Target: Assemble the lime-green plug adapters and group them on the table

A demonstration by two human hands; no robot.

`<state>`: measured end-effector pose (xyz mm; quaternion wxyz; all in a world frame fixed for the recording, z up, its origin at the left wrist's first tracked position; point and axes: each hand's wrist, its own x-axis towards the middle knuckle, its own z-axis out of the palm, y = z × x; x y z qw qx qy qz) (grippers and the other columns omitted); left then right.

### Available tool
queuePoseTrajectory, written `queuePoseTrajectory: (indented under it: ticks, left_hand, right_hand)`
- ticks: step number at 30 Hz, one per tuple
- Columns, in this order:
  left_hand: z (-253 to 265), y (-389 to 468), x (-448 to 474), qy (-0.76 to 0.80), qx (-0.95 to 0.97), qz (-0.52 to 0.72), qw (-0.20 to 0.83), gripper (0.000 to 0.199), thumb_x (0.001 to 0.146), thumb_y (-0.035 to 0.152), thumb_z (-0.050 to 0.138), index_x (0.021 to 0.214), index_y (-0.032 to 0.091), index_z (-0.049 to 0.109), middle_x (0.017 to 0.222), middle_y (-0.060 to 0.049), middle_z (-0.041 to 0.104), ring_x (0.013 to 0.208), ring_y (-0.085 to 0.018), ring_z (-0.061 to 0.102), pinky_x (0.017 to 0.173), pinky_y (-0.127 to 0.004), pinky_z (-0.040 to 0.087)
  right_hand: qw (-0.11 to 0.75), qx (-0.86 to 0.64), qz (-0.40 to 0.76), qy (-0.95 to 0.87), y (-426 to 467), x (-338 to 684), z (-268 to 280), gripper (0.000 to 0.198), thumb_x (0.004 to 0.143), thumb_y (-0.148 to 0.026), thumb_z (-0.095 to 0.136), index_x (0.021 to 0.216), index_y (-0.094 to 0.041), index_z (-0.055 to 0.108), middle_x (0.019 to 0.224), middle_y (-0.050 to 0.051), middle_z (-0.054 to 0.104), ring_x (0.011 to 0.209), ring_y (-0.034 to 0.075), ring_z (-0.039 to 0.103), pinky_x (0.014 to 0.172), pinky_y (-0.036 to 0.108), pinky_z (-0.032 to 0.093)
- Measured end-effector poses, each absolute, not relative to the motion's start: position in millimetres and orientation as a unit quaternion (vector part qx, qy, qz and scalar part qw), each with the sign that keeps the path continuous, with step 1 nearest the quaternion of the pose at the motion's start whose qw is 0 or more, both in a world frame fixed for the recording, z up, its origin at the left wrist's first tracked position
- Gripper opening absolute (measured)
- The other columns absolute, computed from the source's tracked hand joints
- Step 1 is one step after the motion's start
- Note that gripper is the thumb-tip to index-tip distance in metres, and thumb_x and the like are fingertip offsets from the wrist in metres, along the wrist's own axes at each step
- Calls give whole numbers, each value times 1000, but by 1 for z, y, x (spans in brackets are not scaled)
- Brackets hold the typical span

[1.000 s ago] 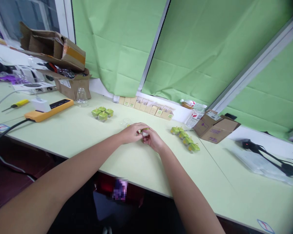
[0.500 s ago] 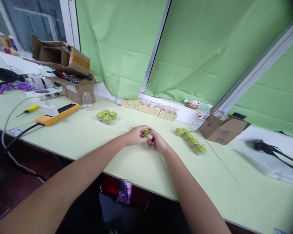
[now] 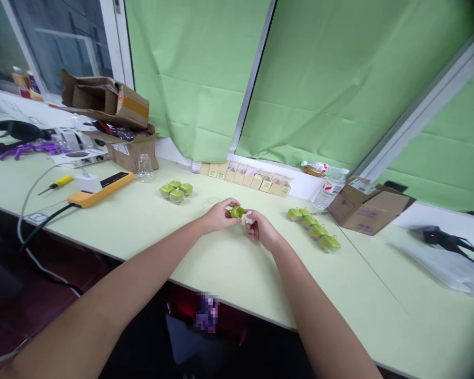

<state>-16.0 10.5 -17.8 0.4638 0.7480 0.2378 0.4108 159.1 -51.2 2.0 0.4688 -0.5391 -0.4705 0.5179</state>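
Observation:
My left hand (image 3: pixel 218 217) is closed on a small green cap (image 3: pixel 237 212), its hollow side turned toward the right. Just beside it, my right hand (image 3: pixel 264 230) pinches a small white rounded piece (image 3: pixel 250 217). A narrow gap separates the two pieces above the table. To the left stands a cluster of several green-topped clear containers (image 3: pixel 176 195). On the right runs a row of several more green-topped containers (image 3: pixel 318 230), with yellow loops on top. Behind my left hand lies a faint clear plastic piece (image 3: pixel 212 201).
Small open cardboard boxes (image 3: pixel 256 181) line the wall. A cardboard box (image 3: pixel 365 208) and plastic bottles (image 3: pixel 327 192) stand at right. At left are an orange power strip (image 3: pixel 102 189), a yellow screwdriver (image 3: pixel 61 182), a clear jar (image 3: pixel 144 167) and stacked cartons (image 3: pixel 132 152).
The green cap and the white piece, together before, are now apart. My right hand has drawn right with the white piece, and the cap's hollow side now shows.

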Motion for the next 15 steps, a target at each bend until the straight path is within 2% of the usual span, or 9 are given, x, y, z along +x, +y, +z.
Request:
queuePoseTrajectory:
  ticks: [3, 6, 10, 15]
  left_hand:
    - [-22, 17, -17, 267, 746, 428, 434, 55, 73, 28, 74, 125, 21, 56, 125, -10, 61, 80, -11, 63, 74, -27, 52]
    - [-25, 21, -16, 281, 748, 432, 419, 57, 74, 30, 74, 127, 19, 57, 113, -10, 65, 80, -13, 63, 74, -27, 52]
    - [-27, 24, -16, 289, 746, 442, 406, 54, 73, 31, 74, 123, 18, 58, 110, -9, 66, 79, -13, 62, 73, -27, 52]
    - [-26, 23, -16, 303, 749, 442, 390, 53, 73, 31, 74, 122, 20, 59, 110, -7, 66, 77, -12, 61, 72, -26, 51]
  right_hand:
    - [496, -616, 292, -538, -50, 165, 1, 32, 72, -39, 59, 101, -24, 60, 67, -3, 55, 57, 14, 48, 54, 27, 40]
    - [454, -640, 109, -610, -48, 170, -2, 30, 77, -42, 61, 102, -25, 63, 82, 1, 63, 72, 18, 55, 71, 33, 45]
    - [396, -624, 45, -672, -46, 172, -12, 37, 82, -42, 60, 114, -23, 65, 101, 8, 64, 90, 22, 59, 85, 37, 45]
    - [293, -659, 62, -690, -43, 173, -22, 44, 79, -38, 65, 119, -21, 64, 100, 11, 64, 88, 23, 60, 85, 37, 45]
